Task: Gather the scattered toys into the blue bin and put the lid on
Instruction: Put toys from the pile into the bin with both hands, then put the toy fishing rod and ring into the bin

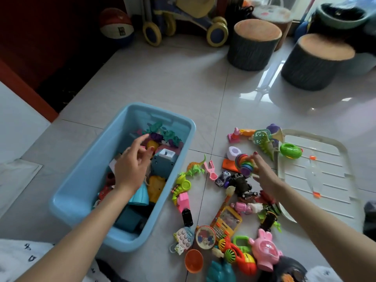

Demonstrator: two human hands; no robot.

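Crowding the floor [162,82] nearest the person are an orange cup [194,260], a pink rabbit toy [264,250], a red and yellow rattle [238,256] and a yellow toy phone [226,220], all still outside the bin.

Farther out, the right hand [264,174] pinches a rainbow ring stack [244,162] between its fingers [255,155], clamped on it just above the floor pile. The stack's long axis runs roughly up and down in the view. From this hand the blue bin [81,176] lies to the left, with a strip of scattered toys between; the carry looks like a plain sideways swing over the bin's near-right wall.

The left hand [130,169] hangs over the bin's interior, fingers spread and relaxed, holding nothing that I can make out. It is the nearer hand to the bin, the right the nearer to the loose toys.

The bin's long axis runs from near-left to far-right. Inside lie a grey-blue boxy toy [164,161], a yellow piece [156,186], green and purple figures at the far end, and more; it looks about half filled.

The translucent white lid [325,176] lies flat on the floor right of the pile, well apart from the bin, with toys leaning on its left edge.
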